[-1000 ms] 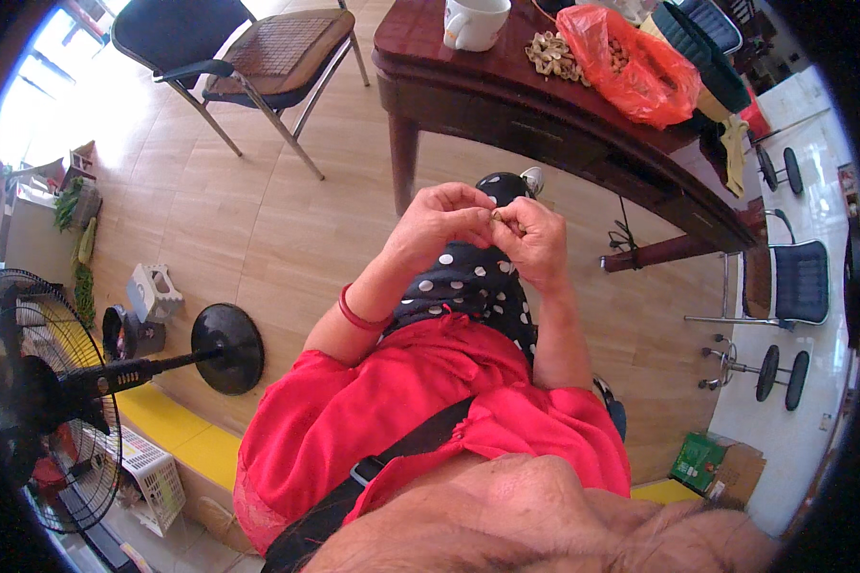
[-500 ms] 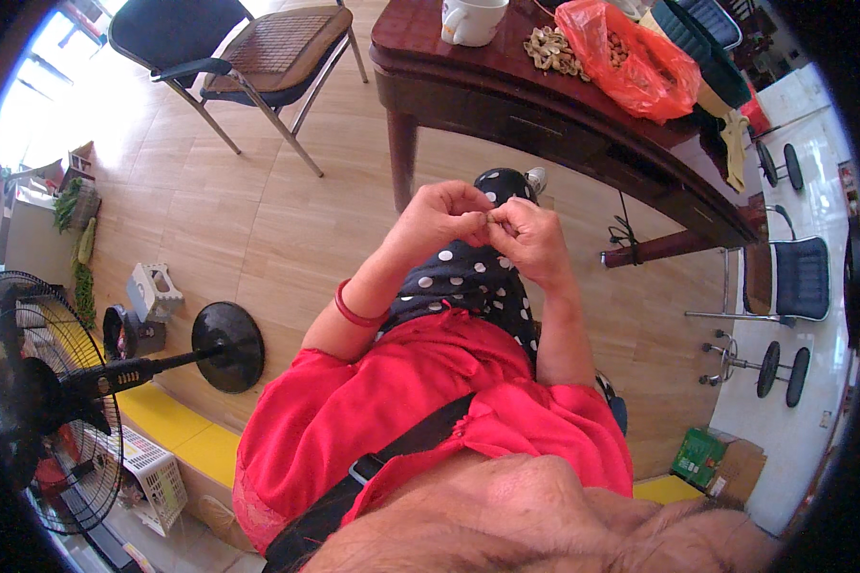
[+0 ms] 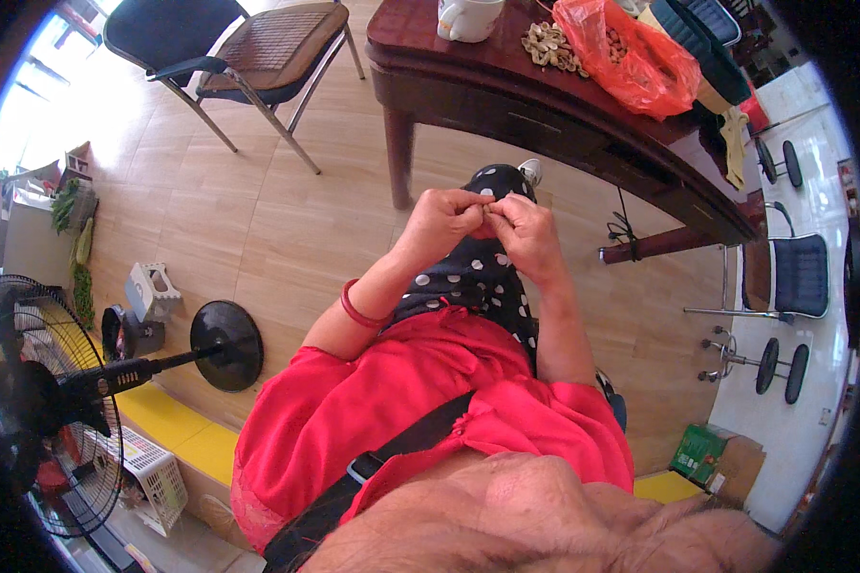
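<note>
My left hand (image 3: 440, 224) and my right hand (image 3: 528, 234) meet above my lap, their fingertips pinched together. Between them is a small pale-tan peanut (image 3: 487, 209), mostly covered by the fingers. Both hands are closed on it, thumbs side by side. Beyond them, on the dark red table (image 3: 430, 38), lies a heap of peanut shells (image 3: 550, 48). Beside the heap, an open red plastic bag (image 3: 640, 86) holds reddish-brown nuts (image 3: 615, 45).
A white mug (image 3: 466, 21) stands near the table's left end. To the left are a chair (image 3: 268, 57) and a black standing fan (image 3: 43, 392) with a round base (image 3: 226, 346). Yellow gloves (image 3: 734, 143) hang at the table's right edge.
My fingers have shifted against each other around the peanut, and both thumbs now press closer together. The whole view has tilted slightly; the things on the table have stayed put.
</note>
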Available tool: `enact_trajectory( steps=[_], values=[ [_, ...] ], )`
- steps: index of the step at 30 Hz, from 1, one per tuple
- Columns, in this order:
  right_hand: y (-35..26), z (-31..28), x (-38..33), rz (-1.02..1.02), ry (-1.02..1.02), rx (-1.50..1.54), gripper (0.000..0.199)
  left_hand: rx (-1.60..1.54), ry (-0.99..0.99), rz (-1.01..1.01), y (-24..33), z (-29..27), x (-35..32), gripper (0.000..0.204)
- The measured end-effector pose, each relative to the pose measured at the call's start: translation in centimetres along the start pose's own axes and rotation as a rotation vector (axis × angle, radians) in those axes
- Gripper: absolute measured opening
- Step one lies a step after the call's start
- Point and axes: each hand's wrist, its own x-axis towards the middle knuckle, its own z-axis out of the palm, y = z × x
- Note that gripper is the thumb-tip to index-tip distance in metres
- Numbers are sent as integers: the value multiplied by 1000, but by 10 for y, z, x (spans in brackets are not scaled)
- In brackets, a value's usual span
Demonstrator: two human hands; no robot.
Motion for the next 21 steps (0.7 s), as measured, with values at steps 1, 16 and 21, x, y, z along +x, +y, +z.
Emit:
enact_trajectory(
  steps=[1,16,21],
  values=[
    [2,0,0,6,6,24,8,13,-5,-9,1,0,0,23],
    [20,0,-4,157,91,203,11,-728,-27,-216,-12,4,7,27],
    [25,2,-5,144,95,139,13,-1087,-124,-302,-42,6,19,28]
  ],
)
